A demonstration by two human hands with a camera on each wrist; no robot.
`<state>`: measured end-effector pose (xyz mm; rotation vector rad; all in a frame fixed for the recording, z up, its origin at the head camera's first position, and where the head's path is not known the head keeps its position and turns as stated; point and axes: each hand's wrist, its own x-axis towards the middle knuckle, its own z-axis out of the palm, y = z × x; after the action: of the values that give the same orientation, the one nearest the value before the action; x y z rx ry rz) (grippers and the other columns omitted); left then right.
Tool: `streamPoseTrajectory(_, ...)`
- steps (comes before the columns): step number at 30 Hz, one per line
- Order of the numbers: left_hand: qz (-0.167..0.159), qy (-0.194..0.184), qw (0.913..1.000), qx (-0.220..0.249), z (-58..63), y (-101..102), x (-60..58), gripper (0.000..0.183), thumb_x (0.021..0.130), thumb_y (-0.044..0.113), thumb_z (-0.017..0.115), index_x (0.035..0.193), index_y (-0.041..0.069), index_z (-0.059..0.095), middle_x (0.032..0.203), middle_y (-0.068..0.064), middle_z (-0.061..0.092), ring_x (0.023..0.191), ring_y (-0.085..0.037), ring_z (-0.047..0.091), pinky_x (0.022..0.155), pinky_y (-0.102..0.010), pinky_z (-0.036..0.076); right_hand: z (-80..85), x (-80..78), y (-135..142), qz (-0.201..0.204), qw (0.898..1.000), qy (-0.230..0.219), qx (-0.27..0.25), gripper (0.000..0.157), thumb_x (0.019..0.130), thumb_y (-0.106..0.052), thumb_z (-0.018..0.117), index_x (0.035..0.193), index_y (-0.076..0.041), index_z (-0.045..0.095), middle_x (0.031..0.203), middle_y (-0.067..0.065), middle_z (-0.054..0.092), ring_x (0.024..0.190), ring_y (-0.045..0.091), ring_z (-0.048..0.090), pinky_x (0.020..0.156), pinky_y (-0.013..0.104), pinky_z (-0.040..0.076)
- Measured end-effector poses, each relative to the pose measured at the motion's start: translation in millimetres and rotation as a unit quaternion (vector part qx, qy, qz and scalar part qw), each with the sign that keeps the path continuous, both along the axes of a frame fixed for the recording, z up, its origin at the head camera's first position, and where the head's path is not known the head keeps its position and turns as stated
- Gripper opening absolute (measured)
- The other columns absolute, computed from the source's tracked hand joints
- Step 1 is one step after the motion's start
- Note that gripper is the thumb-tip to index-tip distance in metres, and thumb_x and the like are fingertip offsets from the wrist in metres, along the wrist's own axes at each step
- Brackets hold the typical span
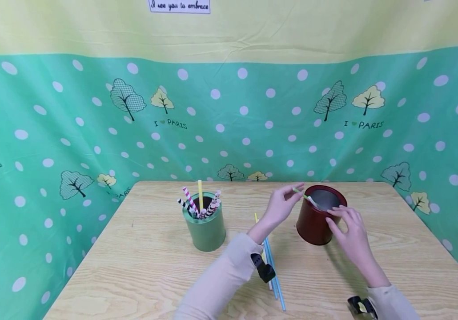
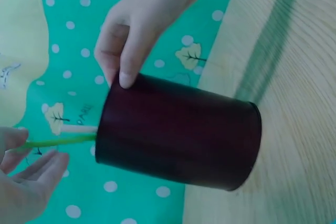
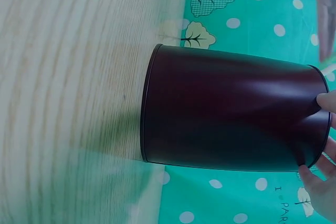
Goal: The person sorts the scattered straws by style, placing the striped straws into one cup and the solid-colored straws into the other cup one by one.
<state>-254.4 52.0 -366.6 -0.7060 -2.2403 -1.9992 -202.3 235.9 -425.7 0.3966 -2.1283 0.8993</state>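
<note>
A dark red round container (image 1: 313, 226) stands on the right part of the table. My left hand (image 1: 280, 206) pinches a green straw (image 2: 63, 141), whose far end goes in past the container's rim. A white straw (image 2: 79, 128) also sticks out at that rim, beside the green one. With thumb and fingertips my right hand (image 1: 352, 231) grips the near right side of the rim; the left wrist view shows this hand (image 2: 142, 19) from across the container. What lies deeper inside the container is hidden.
Between the containers lie loose blue straws (image 1: 279, 284) and a yellow straw (image 1: 256, 218), partly under my left forearm. A green container (image 1: 209, 233) at the left holds several striped straws (image 1: 189, 198) and an upright yellow straw (image 1: 200, 195). A dotted curtain (image 1: 245, 133) hangs behind the table.
</note>
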Motion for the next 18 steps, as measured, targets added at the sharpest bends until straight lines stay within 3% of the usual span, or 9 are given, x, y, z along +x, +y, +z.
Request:
streamPoseTrajectory(5,0.014,-0.006,0.9994,-0.031,-11.3,-10,1.4,0.032,0.086,0.009,0.055,0.117,0.002,0.056,0.111,-0.014,0.060,0.100,-0.021,0.058,0.080,-0.019,0.045,-1.7,-0.5,0,0.001,1.000,-0.001,0.000,0.028,0.065,0.012,0.067,0.093,0.005,0.063,0.098,0.020,0.056,0.102,0.037,0.043,0.091,0.007,0.020)
streamPoseTrajectory(12,0.025,0.004,0.9977,-0.063,-24.1,-29,4.7,0.024,0.084,0.007,0.058,0.106,0.001,0.061,0.102,-0.013,0.063,0.088,-0.019,0.060,0.075,-0.019,0.046,-1.2,0.6,0,-0.006,1.000,-0.009,0.002,0.026,0.068,0.010,0.067,0.093,0.003,0.063,0.099,0.018,0.055,0.102,0.035,0.042,0.090,0.006,0.021)
streamPoseTrajectory(18,-0.001,0.003,0.9902,-0.140,-31.0,-47,12.3,0.022,0.084,0.011,0.058,0.104,0.005,0.062,0.097,-0.008,0.064,0.083,-0.013,0.059,0.068,-0.018,0.047,-1.1,-0.5,0,0.003,1.000,0.002,-0.001,0.028,0.065,0.013,0.067,0.092,0.005,0.063,0.098,0.019,0.056,0.101,0.036,0.043,0.090,0.006,0.021)
